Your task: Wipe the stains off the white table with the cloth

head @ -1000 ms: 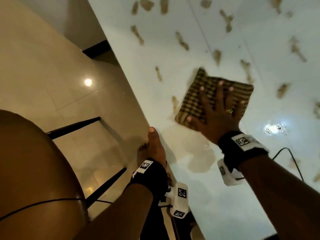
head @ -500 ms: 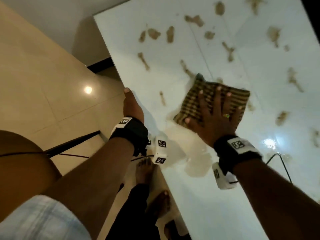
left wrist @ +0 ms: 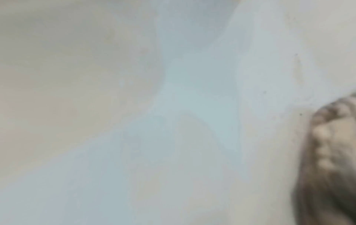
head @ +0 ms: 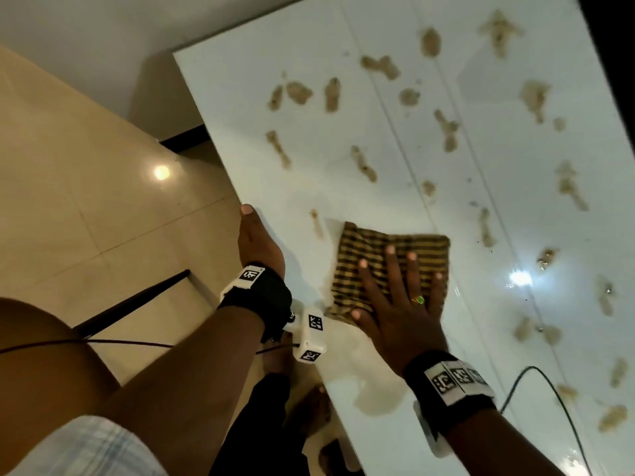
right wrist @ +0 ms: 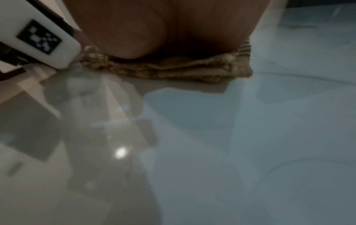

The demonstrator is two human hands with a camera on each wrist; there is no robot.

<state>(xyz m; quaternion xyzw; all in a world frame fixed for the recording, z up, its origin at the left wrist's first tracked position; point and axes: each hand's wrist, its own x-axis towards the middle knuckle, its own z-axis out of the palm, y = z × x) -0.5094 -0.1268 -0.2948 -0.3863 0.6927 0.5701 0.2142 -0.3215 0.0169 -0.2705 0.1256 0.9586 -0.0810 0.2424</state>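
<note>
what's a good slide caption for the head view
Right hand presses a striped cloth flat on the stained white table; left hand rests at its edge.

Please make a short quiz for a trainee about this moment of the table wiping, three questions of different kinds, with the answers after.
1. True or false: the right hand presses the cloth with spread, straight fingers.
2. Where is the left hand? A) on the cloth B) at the edge of the white table C) in the air above the stains
3. Fill in: the stains beyond the cloth are still ____.

Key: 1 true; 2 B; 3 unwiped.
</note>
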